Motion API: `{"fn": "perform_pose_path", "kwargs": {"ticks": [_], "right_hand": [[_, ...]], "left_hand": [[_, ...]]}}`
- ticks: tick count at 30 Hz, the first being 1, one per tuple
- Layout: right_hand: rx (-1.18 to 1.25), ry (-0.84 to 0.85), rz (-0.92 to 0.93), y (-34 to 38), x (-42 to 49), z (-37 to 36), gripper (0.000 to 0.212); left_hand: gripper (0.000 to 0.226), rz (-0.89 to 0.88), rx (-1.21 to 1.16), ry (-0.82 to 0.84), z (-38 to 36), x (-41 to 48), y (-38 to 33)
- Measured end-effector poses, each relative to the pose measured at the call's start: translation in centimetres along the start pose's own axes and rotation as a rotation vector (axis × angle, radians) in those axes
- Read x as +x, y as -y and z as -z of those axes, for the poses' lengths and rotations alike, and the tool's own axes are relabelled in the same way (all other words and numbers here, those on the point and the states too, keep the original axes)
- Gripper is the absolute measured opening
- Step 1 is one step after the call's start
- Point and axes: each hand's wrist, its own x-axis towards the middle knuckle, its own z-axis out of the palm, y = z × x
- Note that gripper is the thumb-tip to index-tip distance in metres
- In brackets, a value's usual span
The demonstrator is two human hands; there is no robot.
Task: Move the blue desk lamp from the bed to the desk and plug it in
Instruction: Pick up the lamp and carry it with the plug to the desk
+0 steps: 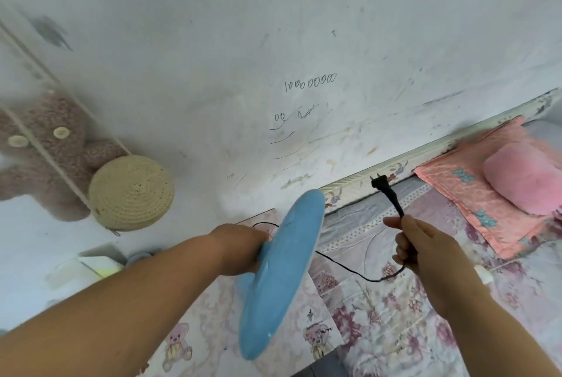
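Observation:
The blue desk lamp (282, 273) is lifted above the bed (395, 316), its round blue base turned toward me and hiding the rest of the lamp. My left hand (240, 249) grips the lamp behind that base. My right hand (416, 243) is closed around the lamp's black cord (343, 267) just below the black two-pin plug (381, 185), which points up toward the wall. The cord loops from my right hand back behind the blue base.
A scribbled white wall (273, 57) rises ahead. At the left hang a brown plush bear (45, 148) and a round woven straw bag (130, 191). A pink pillow (523, 179) on an orange patterned cloth (465, 194) lies on the bed at the right.

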Motion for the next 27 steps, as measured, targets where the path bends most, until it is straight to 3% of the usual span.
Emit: {"fn": "perform_pose_path", "kwargs": {"ticks": [9,20,25,27], "right_hand": [[-0.03,0.218,0.049,2.5,1.0,0.1,0.031],[-0.092,0.498,0.058,1.6,0.0,-4.1,0.031],[-0.285,0.617,0.177,0.9,-2.5,-8.0,0.028],[-0.329,0.64,0.238,1.1,-3.8,-9.4,0.026]], "left_hand": [[0.056,0.267,-0.057,0.006,-0.6,-3.8,-1.6],[0.054,0.592,-0.351,-0.081,-6.0,-12.6,-3.4],[0.073,0.721,-0.564,-0.11,-8.8,-18.6,-4.4],[0.068,0.774,-0.651,-0.119,-9.8,-21.2,-4.9]]}}
